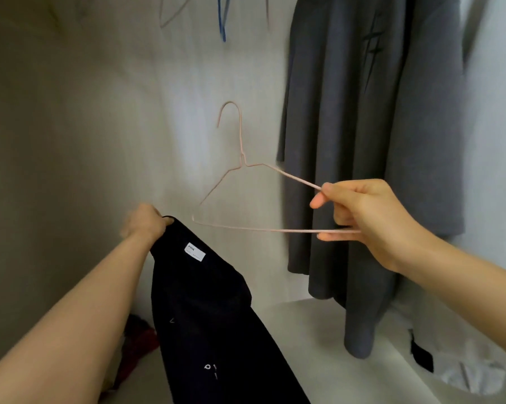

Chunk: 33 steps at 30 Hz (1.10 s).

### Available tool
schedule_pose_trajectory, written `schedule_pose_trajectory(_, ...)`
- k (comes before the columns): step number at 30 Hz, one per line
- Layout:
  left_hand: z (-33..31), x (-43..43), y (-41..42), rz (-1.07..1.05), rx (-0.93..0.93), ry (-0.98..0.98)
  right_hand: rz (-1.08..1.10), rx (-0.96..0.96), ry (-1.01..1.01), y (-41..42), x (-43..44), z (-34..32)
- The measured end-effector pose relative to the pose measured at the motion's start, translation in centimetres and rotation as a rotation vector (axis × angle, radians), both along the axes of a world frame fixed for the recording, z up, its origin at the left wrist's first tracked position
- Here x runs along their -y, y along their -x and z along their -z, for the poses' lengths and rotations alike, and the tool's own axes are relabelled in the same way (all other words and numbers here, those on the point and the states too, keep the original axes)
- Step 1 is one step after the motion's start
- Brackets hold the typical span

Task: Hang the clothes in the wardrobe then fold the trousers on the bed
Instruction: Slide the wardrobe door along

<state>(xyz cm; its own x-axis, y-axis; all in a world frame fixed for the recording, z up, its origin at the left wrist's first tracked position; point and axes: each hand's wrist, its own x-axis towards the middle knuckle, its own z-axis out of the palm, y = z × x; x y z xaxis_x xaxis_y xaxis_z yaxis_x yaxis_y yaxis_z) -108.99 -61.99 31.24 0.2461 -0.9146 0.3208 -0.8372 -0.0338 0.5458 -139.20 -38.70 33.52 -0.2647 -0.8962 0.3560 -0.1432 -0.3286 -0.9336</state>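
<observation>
In the head view, inside the wardrobe, the left hand (145, 221) has a clenched grip on the dark garment (205, 310) at its top edge, just below the pink wire hanger (275, 230) that the right hand (368, 217) pinches by one end; best to feed the hanger's free shoulder into the neckline first.

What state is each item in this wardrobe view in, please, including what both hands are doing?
Pink wire hanger: bare, held in the air, pinched at one end by the right hand.
Dark garment: not on a hanger, gripped at its top by the left hand, dangling.
Grey garment: hanging at the right.
Blue hanger: hanging above, mostly out of frame.
</observation>
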Motion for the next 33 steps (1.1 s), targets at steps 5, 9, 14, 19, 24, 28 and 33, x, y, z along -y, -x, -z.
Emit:
schedule_pose_trajectory(5, 1.3, 0.4, -1.8, -0.047, 0.029, -0.021, -0.085, -0.031, -0.033, -0.5, -0.2, 0.3)
schedule_pose_trajectory(9, 1.3, 0.3, -1.5, -0.011, 0.069, -0.013, -0.099, -0.057, -0.061, -1.5, 0.2, 0.7)
schedule_pose_trajectory(14, 1.0, -0.4, -0.4, -0.022, 0.229, 0.07, -0.045, -0.131, -0.01, -1.2, 0.1, -0.2)
schedule_pose_trajectory(19, 1.1, -1.0, 0.0, -0.002, 0.221, 0.11, -0.005, -0.176, 0.046, -0.4, -0.1, -1.5)
schedule_pose_trajectory(24, 0.1, -1.7, 1.8, 0.077, 0.078, 0.199, 0.005, -0.166, 0.056, -0.8, 0.8, -0.3)
schedule_pose_trajectory(28, -1.9, -2.3, 4.2, 0.175, 0.037, 0.313, 0.071, -0.209, 0.146, -1.6, 2.1, 1.3)
schedule_pose_trajectory(33, -4.7, -2.7, 6.0, 0.242, -0.154, 0.432, 0.108, -0.379, 0.198, -2.3, 3.1, 3.1)
